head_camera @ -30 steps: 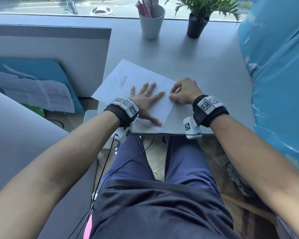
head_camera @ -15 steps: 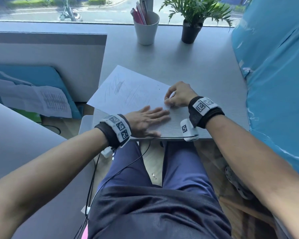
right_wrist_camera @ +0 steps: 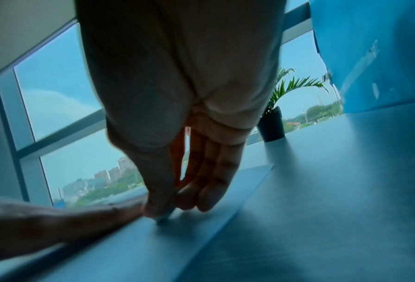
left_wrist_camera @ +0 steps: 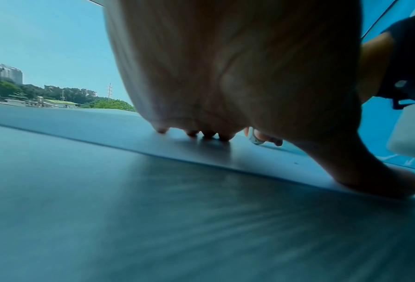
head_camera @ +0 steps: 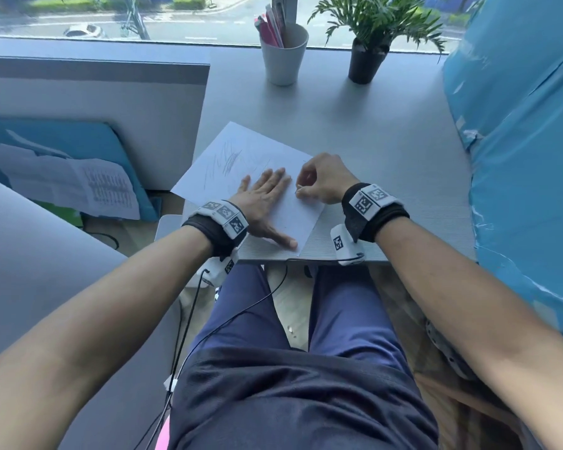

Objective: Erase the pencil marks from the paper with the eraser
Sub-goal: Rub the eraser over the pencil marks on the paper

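The eraser [right_wrist_camera: 164, 216] is a small pale nub pinched between the thumb and fingertips of the right hand [head_camera: 322, 181], its tip down on the paper [head_camera: 303, 219] near the sheet's right edge. The paper lies askew on the grey worktop [head_camera: 387, 151], one corner hanging past the left edge. The pencil marks [head_camera: 229, 162] — a loose patch of scribble — sit toward the far left of the sheet, well apart from where the eraser touches now.

The left hand [head_camera: 267, 203] lies flat on the sheet, fingers straight and slightly spread, thumb splayed toward the near corner, holding nothing and simply pinning the paper.

To do this step well, I would keep that flat hand just beside the patch being rubbed, so the sheet cannot buckle or slide, and stroke away from the pinning hand with short, light passes. The scribble is the main work left, by my judgement, so the left hand would have to shift to free it — the overhanging corner has no support and could crease under pressure.

No brand or legible writing shows. The wrist bands [head_camera: 369, 199] carry black-and-white square markers only. A printed sheet [head_camera: 106, 188] lying off to the left is too small to read. Beyond stand a cup of pens [head_camera: 283, 55] and a potted plant [head_camera: 368, 56].
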A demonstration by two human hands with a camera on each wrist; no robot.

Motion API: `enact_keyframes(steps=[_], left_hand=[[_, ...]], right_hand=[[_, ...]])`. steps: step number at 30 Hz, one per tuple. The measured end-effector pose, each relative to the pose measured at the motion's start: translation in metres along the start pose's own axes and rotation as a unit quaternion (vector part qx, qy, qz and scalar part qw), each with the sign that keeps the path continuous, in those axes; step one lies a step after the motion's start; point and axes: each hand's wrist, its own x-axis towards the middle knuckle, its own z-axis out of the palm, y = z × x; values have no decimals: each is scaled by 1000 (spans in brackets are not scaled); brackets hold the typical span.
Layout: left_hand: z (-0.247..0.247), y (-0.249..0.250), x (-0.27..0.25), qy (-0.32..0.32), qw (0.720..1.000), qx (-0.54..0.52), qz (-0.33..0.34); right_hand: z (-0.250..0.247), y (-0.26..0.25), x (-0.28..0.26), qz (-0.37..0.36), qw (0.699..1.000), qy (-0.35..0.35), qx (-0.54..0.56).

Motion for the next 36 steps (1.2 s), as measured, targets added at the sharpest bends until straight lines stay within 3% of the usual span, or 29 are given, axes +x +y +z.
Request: enact_keyframes(steps=[5,9,16,22,26,31,34,36], left_hand=[[-14,-11,-2,-21,999,29,14],[-19,-4,-1,-9,996,79,-50],[-31,-9,-6,33,999,16,-33],[-20,-6,-7,13,1000,-26,-7],[-19,-2,-5,-6,1000,-21,-18],[-20,-3,-1,-23,999,-5,-34],[-21,-1,-1,-26,999,2,-36],[-22,0,-1,-31,999,6,-39]], right_hand=[[-5,3,-5,-16,999,-16,-30],[4,0,-18,-23,998,-1,-60],[15,-7,-30,-3,999,-4,-51],[11,-10,-19,12,999,-18,-34],[5,-6,-6,37,999,27,18],[11,-14,-17,8,996,-79,28],[3,-11,-7,33,999,-6,34],[2,-12,-6,33,999,4,29]])
